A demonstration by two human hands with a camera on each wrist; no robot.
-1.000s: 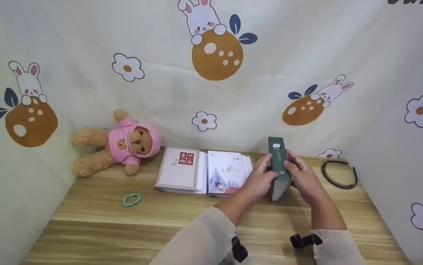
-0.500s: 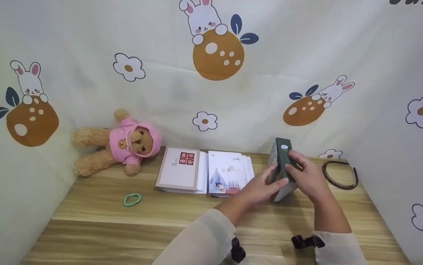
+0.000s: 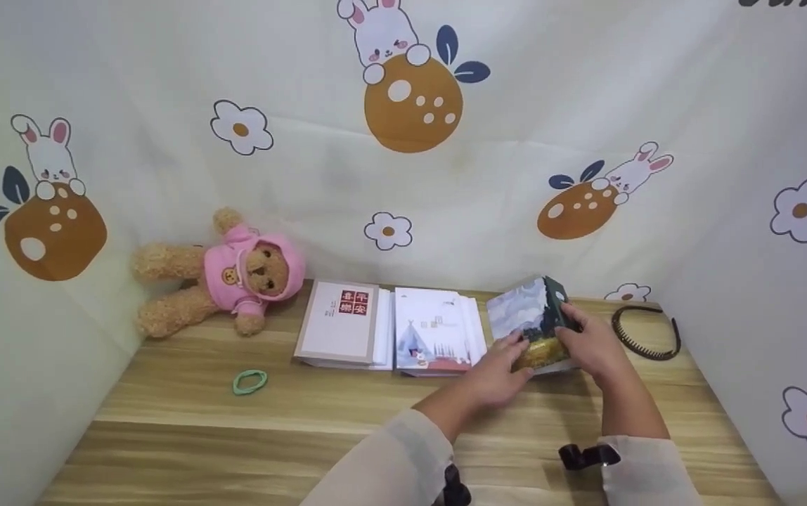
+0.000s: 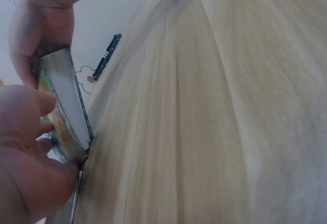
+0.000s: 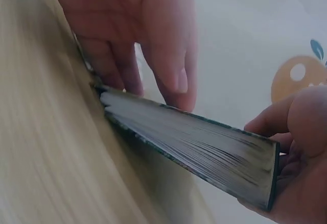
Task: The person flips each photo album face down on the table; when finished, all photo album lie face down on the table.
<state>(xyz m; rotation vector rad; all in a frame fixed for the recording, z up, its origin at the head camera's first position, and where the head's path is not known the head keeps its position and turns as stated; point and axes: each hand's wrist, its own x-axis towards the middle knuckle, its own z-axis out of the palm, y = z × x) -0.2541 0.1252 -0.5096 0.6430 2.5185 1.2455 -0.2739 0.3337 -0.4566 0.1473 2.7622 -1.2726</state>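
Note:
A thick hardcover book (image 3: 536, 320) with a painted landscape cover and a dark green spine leans over the right part of the tabletop. My right hand (image 3: 590, 342) grips it along the spine, thumb on the cover side. My left hand (image 3: 493, 372) rests its fingers on the painted cover near the lower left edge. In the right wrist view the page block (image 5: 194, 145) faces the camera, its lower end at the tabletop and the spine end raised. The left wrist view shows the left thumb beside the book's lower corner. Just left lies a white book (image 3: 431, 327) with a tent picture.
Another book (image 3: 340, 320) with red characters lies further left. A teddy bear (image 3: 224, 274) in a pink hoodie lies at the back left. A green hair tie (image 3: 249, 382) is in front of it. A dark toothed headband (image 3: 646, 334) lies at the right near the wall.
The book was upright with its spine toward the camera. It has turned and tipped right, so its painted cover now shows. The left hand has shifted from the spine onto the cover.

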